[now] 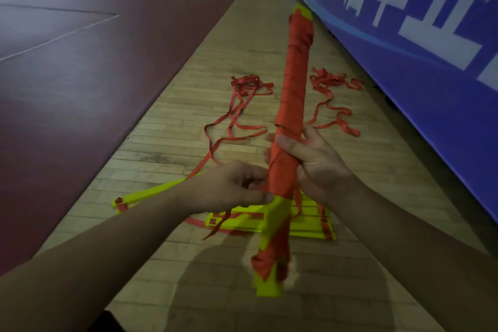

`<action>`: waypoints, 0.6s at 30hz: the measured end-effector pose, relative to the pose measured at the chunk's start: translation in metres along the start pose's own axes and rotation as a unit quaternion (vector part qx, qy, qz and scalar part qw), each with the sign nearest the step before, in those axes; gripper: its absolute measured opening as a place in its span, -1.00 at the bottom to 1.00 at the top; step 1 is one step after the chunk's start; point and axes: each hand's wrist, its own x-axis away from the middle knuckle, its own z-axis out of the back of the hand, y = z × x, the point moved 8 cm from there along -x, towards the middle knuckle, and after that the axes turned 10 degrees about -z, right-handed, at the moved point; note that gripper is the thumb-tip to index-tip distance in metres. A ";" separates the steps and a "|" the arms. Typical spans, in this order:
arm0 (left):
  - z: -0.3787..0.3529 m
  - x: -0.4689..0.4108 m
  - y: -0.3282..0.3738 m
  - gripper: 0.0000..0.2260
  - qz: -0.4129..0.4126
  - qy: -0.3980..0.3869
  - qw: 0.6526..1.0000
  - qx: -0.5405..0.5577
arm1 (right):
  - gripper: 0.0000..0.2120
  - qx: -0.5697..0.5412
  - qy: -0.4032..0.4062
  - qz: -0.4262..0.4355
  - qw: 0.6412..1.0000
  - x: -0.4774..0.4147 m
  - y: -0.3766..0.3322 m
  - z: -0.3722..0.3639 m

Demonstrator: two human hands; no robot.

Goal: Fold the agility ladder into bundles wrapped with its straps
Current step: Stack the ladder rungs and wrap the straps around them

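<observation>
The strap-wrapped ladder bundle (293,83) is being held aslant over the wooden floor (188,127), near its edge along the blue banner (431,75). The right hand (315,162) is gripping its middle with curled fingers; the left hand (229,186) is pinching a strap end (265,187). Yellow rungs (304,226) and loose straps (242,105) are lying below.

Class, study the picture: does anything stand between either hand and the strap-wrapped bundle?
Nothing visible does. The right hand grips the bundle directly, and the left hand pinches its orange strap right beside it.
</observation>
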 end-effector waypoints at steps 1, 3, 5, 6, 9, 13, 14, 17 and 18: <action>0.000 -0.001 -0.004 -0.74 0.006 0.005 1.000 -0.030 | -0.61 0.011 0.015 0.012 1.000 0.001 -0.001 0.001; 0.003 -0.004 -0.014 -0.80 0.033 0.032 0.996 -0.075 | -0.59 0.033 0.042 0.043 0.998 0.002 -0.003 0.003; 0.007 -0.006 -0.019 -0.85 0.054 0.088 0.989 -0.107 | -0.59 0.069 0.074 0.092 0.991 0.001 -0.006 0.006; 0.009 -0.006 -0.017 -0.88 0.060 0.124 0.983 -0.125 | -0.60 0.086 0.096 0.118 0.985 0.001 -0.010 0.009; 0.002 -0.007 0.000 -0.79 0.052 0.160 0.970 -0.178 | -0.60 0.094 0.160 0.165 0.969 -0.001 -0.018 0.020; -0.015 -0.012 0.014 -0.64 0.021 0.151 0.954 -0.259 | -0.72 0.001 0.170 0.106 0.980 -0.004 -0.012 0.025; -0.013 -0.014 0.011 -0.71 0.025 0.151 0.962 -0.228 | -0.79 -0.033 0.154 0.087 0.984 -0.004 -0.011 0.025; -0.012 -0.016 0.002 -0.84 0.021 0.087 0.996 -0.008 | -0.77 -0.113 0.068 0.060 0.989 -0.003 -0.021 0.025; -0.014 -0.015 0.003 -0.82 0.009 0.065 0.995 0.068 | -0.73 -0.100 0.033 0.043 0.994 0.000 -0.024 0.022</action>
